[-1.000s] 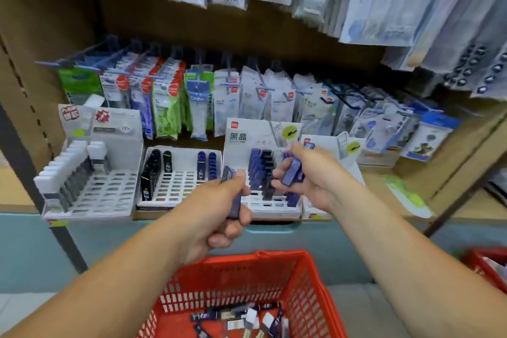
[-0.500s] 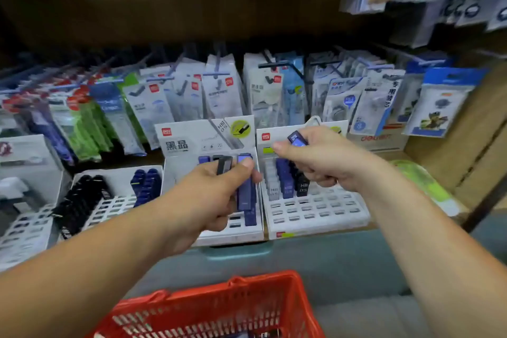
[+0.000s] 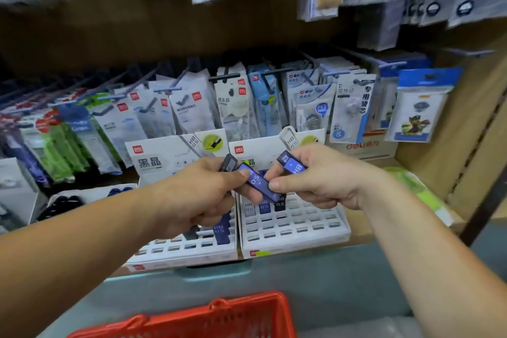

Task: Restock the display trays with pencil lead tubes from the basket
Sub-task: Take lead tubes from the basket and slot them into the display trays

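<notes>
My left hand [image 3: 192, 197] grips a dark tube [image 3: 229, 163] and a blue 0.5 lead tube [image 3: 256, 181] that sticks out toward the right. My right hand [image 3: 321, 181] holds another blue HB tube [image 3: 292, 163] against its fingers, and its thumb and fingers touch the far end of the blue 0.5 tube. Both hands meet above two white slotted display trays, a left tray [image 3: 178, 250] and a right tray [image 3: 296, 230], each holding a few upright tubes. The red basket [image 3: 192, 321] shows at the bottom edge; its contents are out of view.
Hanging packets of stationery [image 3: 241, 101] fill the pegs behind the trays. More white trays [image 3: 16, 192] stand at the left. A wooden side panel [image 3: 452, 145] closes the shelf at the right. A teal shelf front [image 3: 216, 274] runs below the trays.
The camera moved in closer and the basket dropped nearly out of view. My hands came together, and my right fingers now touch the blue tube held in my left hand.
</notes>
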`<state>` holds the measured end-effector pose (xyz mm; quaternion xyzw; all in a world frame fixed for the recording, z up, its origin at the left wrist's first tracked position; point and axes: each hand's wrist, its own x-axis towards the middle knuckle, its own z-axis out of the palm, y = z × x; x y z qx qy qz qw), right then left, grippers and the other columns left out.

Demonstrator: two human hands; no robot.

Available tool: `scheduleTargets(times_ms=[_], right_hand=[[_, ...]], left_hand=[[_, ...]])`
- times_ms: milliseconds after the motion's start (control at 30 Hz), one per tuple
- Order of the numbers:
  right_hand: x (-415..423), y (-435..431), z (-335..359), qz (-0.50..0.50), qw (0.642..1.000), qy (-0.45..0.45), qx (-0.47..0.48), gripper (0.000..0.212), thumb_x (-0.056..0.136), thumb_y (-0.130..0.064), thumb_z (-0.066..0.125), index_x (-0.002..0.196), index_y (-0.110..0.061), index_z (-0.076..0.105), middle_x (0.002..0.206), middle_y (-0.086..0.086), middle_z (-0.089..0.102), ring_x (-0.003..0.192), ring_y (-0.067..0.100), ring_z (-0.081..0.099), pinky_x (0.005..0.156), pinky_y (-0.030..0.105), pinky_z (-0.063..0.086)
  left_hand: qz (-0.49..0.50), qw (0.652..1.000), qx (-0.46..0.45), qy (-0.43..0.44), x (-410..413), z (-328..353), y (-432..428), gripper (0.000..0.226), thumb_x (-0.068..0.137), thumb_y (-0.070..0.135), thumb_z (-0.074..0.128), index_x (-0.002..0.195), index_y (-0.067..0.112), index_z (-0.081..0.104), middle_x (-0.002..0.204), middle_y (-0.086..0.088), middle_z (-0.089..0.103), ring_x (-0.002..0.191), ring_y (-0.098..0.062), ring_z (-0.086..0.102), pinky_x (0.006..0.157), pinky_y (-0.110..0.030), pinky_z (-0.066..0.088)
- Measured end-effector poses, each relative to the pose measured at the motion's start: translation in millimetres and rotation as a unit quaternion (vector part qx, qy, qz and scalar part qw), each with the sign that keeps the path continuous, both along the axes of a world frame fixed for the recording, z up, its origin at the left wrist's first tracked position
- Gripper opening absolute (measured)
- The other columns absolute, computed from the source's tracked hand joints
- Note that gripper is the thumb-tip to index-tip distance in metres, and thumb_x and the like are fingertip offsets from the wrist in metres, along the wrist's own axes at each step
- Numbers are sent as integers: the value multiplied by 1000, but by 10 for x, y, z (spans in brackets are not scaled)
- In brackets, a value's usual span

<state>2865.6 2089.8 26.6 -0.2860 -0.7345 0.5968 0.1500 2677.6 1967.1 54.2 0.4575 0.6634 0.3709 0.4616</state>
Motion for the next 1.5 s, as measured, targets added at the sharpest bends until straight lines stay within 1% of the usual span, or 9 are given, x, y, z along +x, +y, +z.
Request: scheduleTargets(times_ms=[67, 233, 333, 433, 533, 700, 933, 1267, 1500], right_hand=[[2, -17, -39, -5, 1000, -8, 3, 8, 96, -6, 68, 104, -5, 68, 60, 8, 49, 36, 10, 24, 41, 14, 18], [-15, -88, -114, -24, 1000, -4, -12, 6, 96, -13, 69, 100, -9, 66, 69, 14, 59, 37, 10, 25, 41, 15, 18], [-40, -64, -195, -108, 994, 6, -33, 22, 95, -35, 72, 96, -14, 66, 73, 7, 62, 42, 11, 27, 43, 17, 18], [1, 7, -255, -155, 983, 10, -98, 44, 97, -48, 64, 114, -8, 65, 73, 3, 54, 47, 11, 29, 43, 18, 18], [85, 26, -261, -107, 980, 20, -166, 32, 104, -22, 53, 128, -3, 58, 73, 5, 54, 51, 14, 35, 47, 24, 20], [180, 48, -282, -63, 982, 42, -172, 28, 102, 7, 43, 125, 1, 57, 84, 13, 67, 62, 19, 54, 51, 28, 40], [257, 84, -299, -67, 988, 19, -141, 11, 103, -2, 53, 109, -7, 62, 103, 19, 75, 76, 25, 72, 50, 27, 55], [263, 80, -286, -76, 977, 35, -195, 22, 97, 12, 54, 115, 9, 65, 108, 29, 73, 95, 35, 75, 80, 37, 64], [296, 36, -236, -69, 991, -8, -113, 15, 98, -4, 64, 112, -2, 58, 108, 22, 75, 66, 25, 74, 54, 27, 61]], left_hand=[[31, 999, 19, -10, -42, -49, 34, 25, 109, 24, 50, 118, 4, 62, 81, -11, 74, 41, -12, 18, 40, -17, 14], [51, 997, 56, 33, -74, -83, 69, 17, 103, 19, 63, 109, 4, 66, 71, -7, 69, 40, -13, 23, 40, -18, 20], [40, 980, 83, 177, -113, -68, 104, 14, 97, 25, 72, 95, 11, 72, 68, -3, 75, 42, -16, 40, 41, -23, 34], [-7, 948, 105, 301, -136, -92, 180, 12, 91, 30, 79, 90, 18, 75, 78, -1, 78, 64, -14, 68, 58, -23, 54], [-56, 926, 92, 361, -110, -163, 264, 12, 90, 29, 79, 91, 18, 74, 84, -4, 76, 81, -19, 72, 72, -27, 57], [-100, 886, 86, 444, -21, -215, 385, 18, 91, 30, 75, 80, 17, 70, 76, -3, 69, 70, -23, 62, 60, -29, 49], [-120, 883, 65, 449, -44, -218, 404, 21, 90, 29, 77, 76, 15, 68, 71, -4, 67, 64, -19, 58, 58, -25, 44], [-151, 863, 37, 481, 90, -90, 484, 15, 87, 27, 77, 84, 14, 72, 79, -6, 71, 66, -17, 59, 61, -26, 50], [-97, 894, 65, 433, 112, -196, 481, 23, 79, 36, 86, 77, 17, 73, 74, -3, 73, 73, -20, 70, 64, -31, 56]])
